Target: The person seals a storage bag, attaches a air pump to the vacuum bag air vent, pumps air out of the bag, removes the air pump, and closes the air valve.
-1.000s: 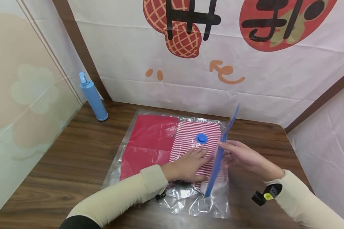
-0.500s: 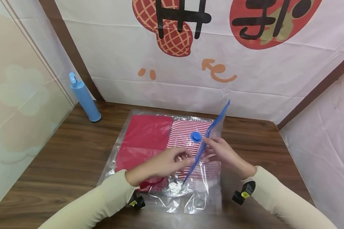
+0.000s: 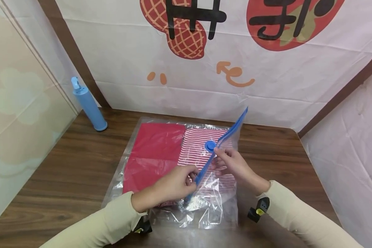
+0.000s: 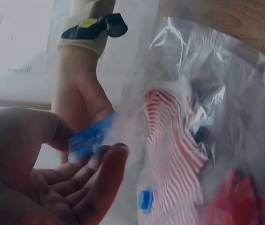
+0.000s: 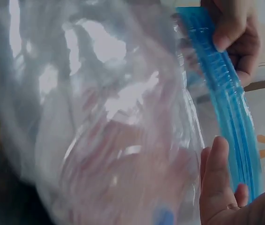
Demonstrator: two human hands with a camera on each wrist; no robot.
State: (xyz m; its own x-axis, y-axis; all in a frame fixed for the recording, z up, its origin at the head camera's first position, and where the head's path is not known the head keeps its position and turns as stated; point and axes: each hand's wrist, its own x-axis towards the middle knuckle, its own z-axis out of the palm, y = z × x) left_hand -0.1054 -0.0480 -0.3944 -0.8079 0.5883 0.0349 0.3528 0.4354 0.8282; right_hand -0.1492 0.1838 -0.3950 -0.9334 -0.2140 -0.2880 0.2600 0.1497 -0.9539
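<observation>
A clear vacuum storage bag (image 3: 201,220) lies on the table, with folded red cloth (image 3: 155,148) and red-and-white striped cloth (image 3: 195,141) inside. Its right edge, a blue zip strip (image 3: 234,129), is raised and slanted. My left hand (image 3: 173,184) pinches the strip's near end; in the left wrist view the strip (image 4: 90,138) shows between thumb and fingers. Farther along, my right hand (image 3: 234,165) holds the strip between thumb and fingers, beside the round blue valve (image 3: 209,146). The right wrist view shows the strip (image 5: 228,108) running between both hands.
A light blue cylindrical pump (image 3: 91,108) stands at the table's back left corner. Behind the wooden table (image 3: 65,172) hangs a printed white cloth wall (image 3: 179,96), with more cloth walls at both sides.
My left hand has lifted off the striped cloth and taken hold of the strip's near part. The right hand stays on the strip, which leans further left at its near end.
</observation>
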